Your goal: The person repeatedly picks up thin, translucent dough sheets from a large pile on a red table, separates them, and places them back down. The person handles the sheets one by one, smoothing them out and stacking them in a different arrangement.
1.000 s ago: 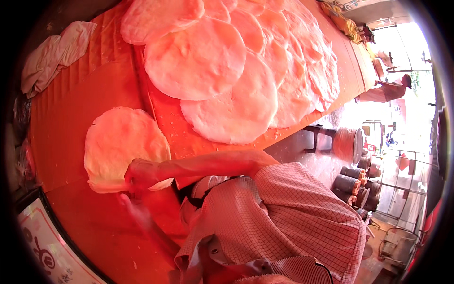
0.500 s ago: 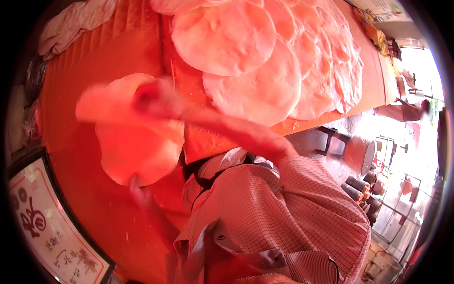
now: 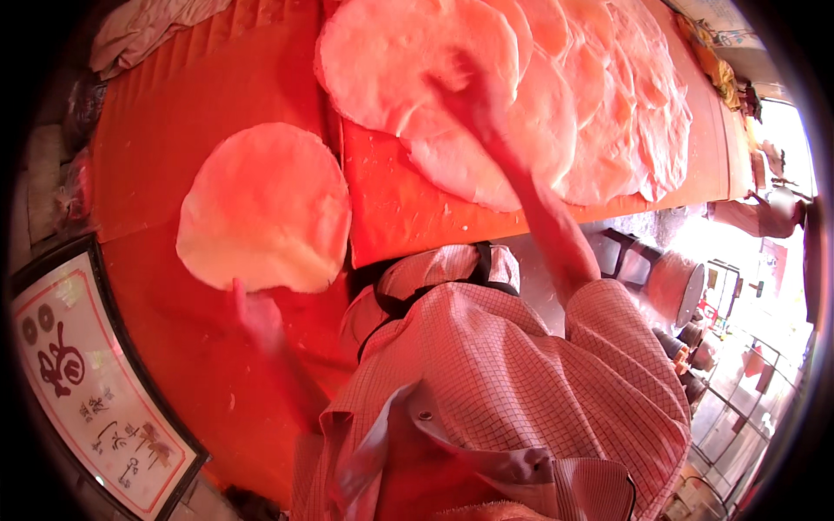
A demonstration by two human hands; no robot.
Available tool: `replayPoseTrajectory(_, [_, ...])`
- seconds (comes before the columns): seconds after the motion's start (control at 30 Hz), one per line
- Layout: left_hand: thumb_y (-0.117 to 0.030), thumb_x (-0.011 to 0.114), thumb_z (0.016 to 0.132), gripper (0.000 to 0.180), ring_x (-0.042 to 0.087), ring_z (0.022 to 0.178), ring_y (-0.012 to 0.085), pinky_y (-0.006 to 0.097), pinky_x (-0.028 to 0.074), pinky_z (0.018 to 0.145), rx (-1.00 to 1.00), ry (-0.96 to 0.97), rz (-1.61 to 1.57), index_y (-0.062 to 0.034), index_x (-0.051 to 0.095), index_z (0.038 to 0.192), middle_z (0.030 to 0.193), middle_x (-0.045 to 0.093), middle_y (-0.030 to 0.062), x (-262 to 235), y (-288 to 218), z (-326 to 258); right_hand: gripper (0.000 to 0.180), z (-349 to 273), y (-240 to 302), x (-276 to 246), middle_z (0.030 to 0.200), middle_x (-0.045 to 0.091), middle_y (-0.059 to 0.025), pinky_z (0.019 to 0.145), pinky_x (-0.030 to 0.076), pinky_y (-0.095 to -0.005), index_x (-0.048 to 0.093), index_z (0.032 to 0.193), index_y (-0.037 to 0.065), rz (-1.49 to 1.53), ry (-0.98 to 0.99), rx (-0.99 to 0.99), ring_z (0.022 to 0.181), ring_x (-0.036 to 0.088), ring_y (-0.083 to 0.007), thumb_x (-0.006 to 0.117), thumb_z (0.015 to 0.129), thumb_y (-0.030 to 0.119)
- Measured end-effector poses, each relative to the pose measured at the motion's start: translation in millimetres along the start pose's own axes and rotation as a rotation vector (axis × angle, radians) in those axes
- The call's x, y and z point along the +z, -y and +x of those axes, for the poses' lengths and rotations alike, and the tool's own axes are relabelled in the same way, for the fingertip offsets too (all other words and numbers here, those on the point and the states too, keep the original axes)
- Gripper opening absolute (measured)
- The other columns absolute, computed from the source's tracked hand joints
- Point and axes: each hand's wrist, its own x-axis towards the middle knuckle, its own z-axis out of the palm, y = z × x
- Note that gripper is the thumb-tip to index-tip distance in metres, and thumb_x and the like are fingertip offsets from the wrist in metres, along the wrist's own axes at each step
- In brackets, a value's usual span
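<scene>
A single thin flatbread point(image 3: 269, 200), pale and round, lies flat on the red surface at the left. At its near edge is my left hand point(image 3: 261, 319), one finger stretched out against or just beside the rim; the hand is somewhat blurred. My right hand point(image 3: 472, 91) reaches across to the right over the overlapping flatbreads point(image 3: 521, 122), its fingers apart over the topmost large round point(image 3: 391, 61). Whether those fingertips press on the round or hover above it is hard to tell. Nothing shows in either hand.
The red padded surface point(image 3: 156, 286) has a seam beside the single flatbread. A framed sign point(image 3: 95, 391) stands at the near left, with bundled cloth point(image 3: 152, 30) at the far left. On the right are a round drum-like stool point(image 3: 676, 285), a wire rack point(image 3: 734, 391) and another person point(image 3: 760, 213).
The single flatbread, partly folded or lifted under my right hand before, now lies flat. My right hand has swung right to the pile. My left hand stays by the near rim.
</scene>
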Motion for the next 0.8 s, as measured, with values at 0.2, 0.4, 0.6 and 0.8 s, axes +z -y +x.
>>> replayPoseTrajectory(0.2, [-0.025, 0.054, 0.095, 0.042, 0.052, 0.114, 0.0221, 0.036, 0.042, 0.097, 0.022, 0.171, 0.249, -0.0035, 0.048, 0.131, 0.128, 0.053, 0.0090, 33.0, 3.9, 6.6, 0.077, -110.2, 159.4, 76.1, 0.122, 0.059, -0.0204, 0.092, 0.049, -0.0402, 0.049, 0.132, 0.003, 0.528, 1.211, -0.007, 0.109, 0.059, -0.0327, 0.067, 0.077, 0.053])
replayPoseTrajectory(0.4, [-0.037, 0.054, 0.095, 0.047, 0.051, 0.102, 0.0196, 0.033, 0.041, 0.089, -0.069, 0.131, 0.054, -0.0024, 0.049, 0.125, 0.115, 0.053, 0.0049, 69.5, -8.2, -30.8, 0.044, -150.5, 183.7, 84.3, 0.082, 0.063, -0.0213, 0.069, 0.049, -0.0455, 0.059, 0.092, 0.000, 0.467, 0.839, -0.318, 0.080, 0.063, -0.0379, 0.068, 0.070, 0.037])
replayPoseTrajectory(0.6, [-0.027, 0.049, 0.098, 0.043, 0.053, 0.105, 0.0211, 0.034, 0.042, 0.090, 0.177, 0.362, 0.394, 0.0020, 0.044, 0.129, 0.120, 0.054, 0.0120, 82.6, -13.8, -24.3, 0.023, -137.6, 199.9, 44.2, 0.071, 0.061, -0.0197, 0.059, 0.048, -0.0443, 0.059, 0.087, 0.003, 0.545, 0.685, -0.212, 0.067, 0.062, -0.0389, 0.063, 0.072, 0.020])
replayPoseTrajectory(0.8, [-0.027, 0.050, 0.097, 0.050, 0.054, 0.103, 0.0228, 0.035, 0.043, 0.089, 0.255, 0.555, 0.385, 0.0062, 0.040, 0.133, 0.116, 0.055, 0.0154, 125.7, -13.2, -32.2, 0.016, -121.6, 187.2, 24.7, 0.073, 0.065, -0.0156, 0.058, 0.050, -0.0371, 0.064, 0.082, 0.001, 0.973, 0.642, 0.160, 0.068, 0.065, -0.0282, 0.060, 0.076, 0.015])
